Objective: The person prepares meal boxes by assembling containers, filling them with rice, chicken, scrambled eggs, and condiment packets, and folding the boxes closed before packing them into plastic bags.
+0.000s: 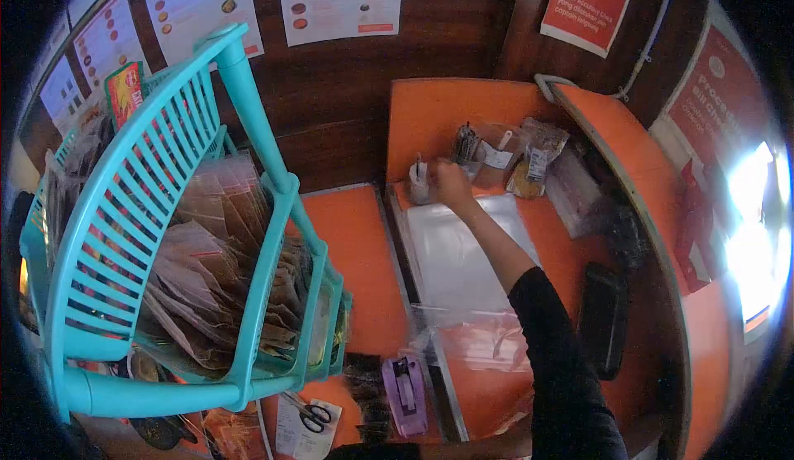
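Note:
My right hand [451,185] reaches to the back of the orange counter, its fingers bent and closed. Beside its fingertips stands a small pale cup [419,185] with a thin stick-like item upright in it. Whether the fingers pinch anything is hidden. Beneath the wrist lie clear plastic sheets or bags [463,253]. More clear plastic [488,340] lies nearer to me. My left forearm crosses the bottom edge and passes behind the right sleeve; a dim part of my left hand [648,433] seems to show beyond it, fingers not readable.
A turquoise plastic rack [277,142] full of brown paper bags [203,274] stands at left. Packets [538,158] line the back. A black case [602,319] lies right. A purple stapler-like item [405,398] and scissors [314,416] on paper lie in front. A raised orange ledge [608,133] curves along the right.

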Available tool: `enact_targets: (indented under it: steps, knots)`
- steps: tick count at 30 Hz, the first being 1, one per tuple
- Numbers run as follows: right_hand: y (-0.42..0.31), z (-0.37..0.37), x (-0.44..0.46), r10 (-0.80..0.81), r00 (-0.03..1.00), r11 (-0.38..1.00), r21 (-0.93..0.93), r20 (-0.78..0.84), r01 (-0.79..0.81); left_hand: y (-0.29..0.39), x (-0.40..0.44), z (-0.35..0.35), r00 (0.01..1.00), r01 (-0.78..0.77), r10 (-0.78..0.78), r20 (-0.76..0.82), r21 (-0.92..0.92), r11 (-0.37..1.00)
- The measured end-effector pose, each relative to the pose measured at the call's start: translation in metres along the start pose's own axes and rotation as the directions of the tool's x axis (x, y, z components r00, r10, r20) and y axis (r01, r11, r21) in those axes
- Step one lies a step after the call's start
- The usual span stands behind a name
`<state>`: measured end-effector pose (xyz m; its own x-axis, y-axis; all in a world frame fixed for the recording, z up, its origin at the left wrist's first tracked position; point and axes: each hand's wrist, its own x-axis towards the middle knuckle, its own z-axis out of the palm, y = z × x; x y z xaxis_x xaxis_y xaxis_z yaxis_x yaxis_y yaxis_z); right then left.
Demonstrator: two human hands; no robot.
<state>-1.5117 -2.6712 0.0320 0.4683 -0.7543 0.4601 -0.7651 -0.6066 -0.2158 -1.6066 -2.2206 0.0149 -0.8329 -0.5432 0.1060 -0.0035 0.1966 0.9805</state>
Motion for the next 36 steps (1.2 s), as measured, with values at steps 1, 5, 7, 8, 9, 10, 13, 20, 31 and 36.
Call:
enact_targets:
  steps: [1, 5, 7, 8, 9, 10, 13, 20, 31, 36]
  knots:
    - [0.002, 0.001, 0.005, 0.032, 0.999, 0.999, 0.001, 0.01, -0.032, 0.001, 0.0, 0.0, 1.0, -0.002, 0.003, 0.007, -0.012, 1.0]
    - [-0.012, -0.018, 0.006, 0.059, 0.992, 0.994, 0.094, -0.111, -0.049, 0.004, 0.001, 0.001, 1.0, -0.009, 0.009, 0.017, -0.026, 1.0]
    - [-0.023, -0.046, 0.005, 0.016, 0.98, 0.979, 0.204, -0.2, 0.026, 0.004, 0.001, 0.002, 1.0, -0.011, 0.012, 0.017, -0.023, 1.0]
    - [-0.03, -0.066, -0.004, -0.02, 0.959, 0.949, 0.296, -0.282, 0.107, 0.004, 0.002, 0.003, 1.0, -0.015, 0.015, 0.013, -0.02, 1.0]
    - [-0.042, -0.099, -0.02, -0.004, 0.959, 0.952, 0.292, -0.282, 0.09, 0.005, 0.002, 0.002, 1.0, -0.02, 0.02, 0.007, -0.02, 1.0]
    - [-0.06, -0.144, -0.041, -0.04, 0.971, 0.951, 0.29, -0.238, 0.11, 0.004, 0.004, 0.0, 1.0, -0.021, 0.021, -0.001, -0.01, 1.0]
    - [-0.098, -0.265, -0.143, 0.051, 0.998, 0.93, 0.363, 0.033, -0.059, 0.012, 0.005, -0.01, 1.0, 0.016, -0.017, -0.004, -0.184, 0.983]
    - [-0.144, -0.316, -0.459, 0.515, 0.85, 0.254, 0.928, 0.107, -0.271, 0.0, 0.015, -0.023, 0.995, 0.101, -0.104, -0.012, -0.125, 0.987]
    - [-0.165, -0.255, -0.526, 0.615, 0.731, 0.777, 0.384, -0.295, -0.499, 0.016, 0.02, -0.01, 0.967, -0.099, 0.149, -0.206, 0.233, 0.968]
    - [-0.172, -0.25, -0.51, 0.745, 0.646, 0.643, 0.437, -0.167, -0.629, 0.076, 0.007, 0.006, 0.957, 0.219, -0.084, -0.278, 0.5, 0.838]
